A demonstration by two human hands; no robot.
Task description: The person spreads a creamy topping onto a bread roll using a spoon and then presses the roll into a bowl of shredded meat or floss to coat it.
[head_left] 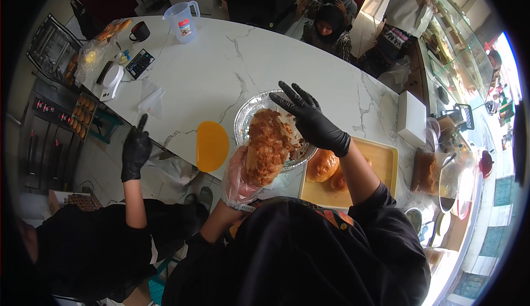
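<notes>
In a clear plastic glove, my left hand (237, 178) is closed around the lower end of a bread bun (269, 148) coated in brown shreds. The bun is tilted up over a round foil bowl (241, 119), hiding much of it; more brown shreds show inside the bowl. My right hand (321, 126), in a black glove, has its fingers stretched out and apart at the bowl's right side, near the bun. It appears to hold nothing. Beside the bowl lies a yellow tray (388, 165) with glossy brown buns (322, 168), partly covered by my right forearm.
An orange dough scraper (212, 147) lies left of the bowl. A co-worker's black-gloved hand (136, 150) reaches in at the left. Farther off stand a clear jug (181, 23), a dark mug (139, 32), a white scale (112, 79) and a white box (412, 118).
</notes>
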